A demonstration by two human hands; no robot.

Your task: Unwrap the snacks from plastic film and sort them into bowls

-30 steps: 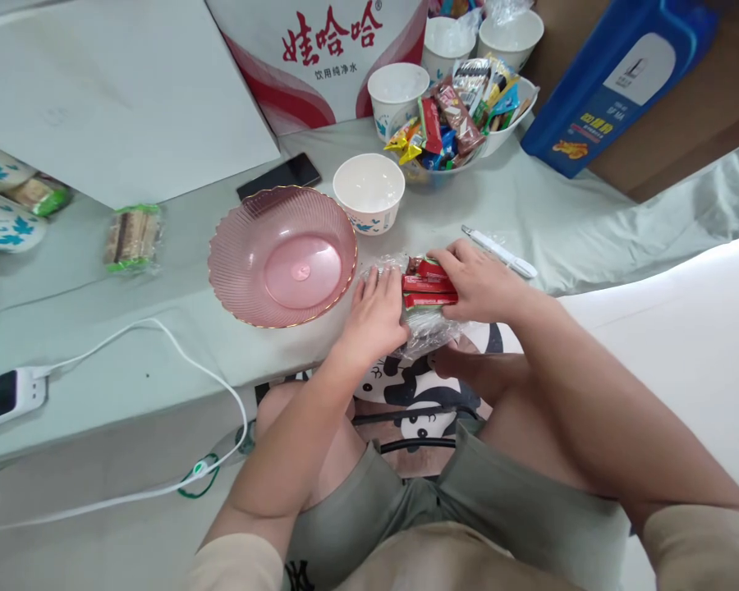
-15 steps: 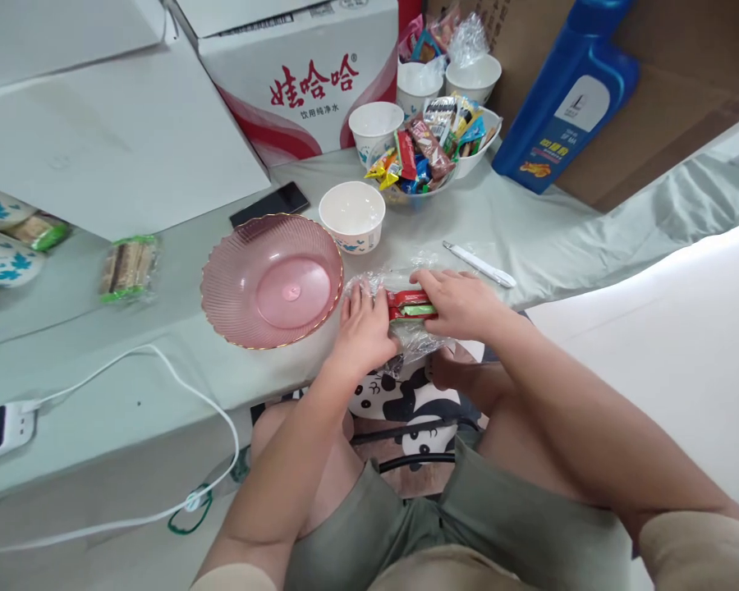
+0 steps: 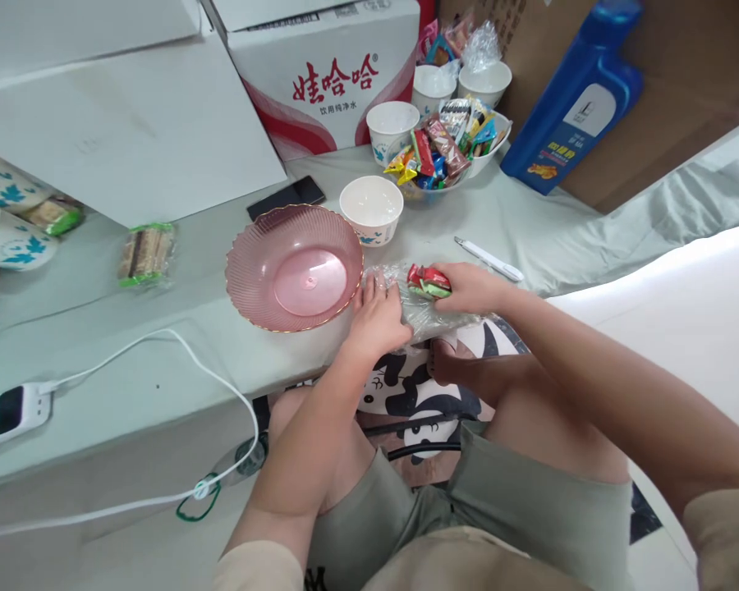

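My right hand (image 3: pixel 473 287) is closed around small wrapped snacks (image 3: pixel 429 281), red and green, whose left ends stick out past the fingers. Below them lies a crinkled clear plastic sheet (image 3: pixel 424 313) at the table's front edge. My left hand (image 3: pixel 380 318) rests palm down on the sheet's left part, fingers stretched out and holding nothing. Just left of that hand stands a pink ribbed bowl (image 3: pixel 311 281) with a gold rim and nothing in it. A white paper bowl (image 3: pixel 371 209) is behind, and a white utility knife (image 3: pixel 489 258) lies behind my right hand.
Assorted wrapped snacks fill a clear bowl (image 3: pixel 434 187) at the back, beside paper cups (image 3: pixel 392 123). A blue bottle (image 3: pixel 570 107) leans by a cardboard box. A phone (image 3: pixel 286 197), a biscuit pack (image 3: pixel 146 254) and a power strip (image 3: pixel 12 414) with a white cable lie on the left.
My right hand has lifted the red and green snacks a little off the plastic, apart from my left hand, which stays on the sheet. The whole view has shifted slightly.
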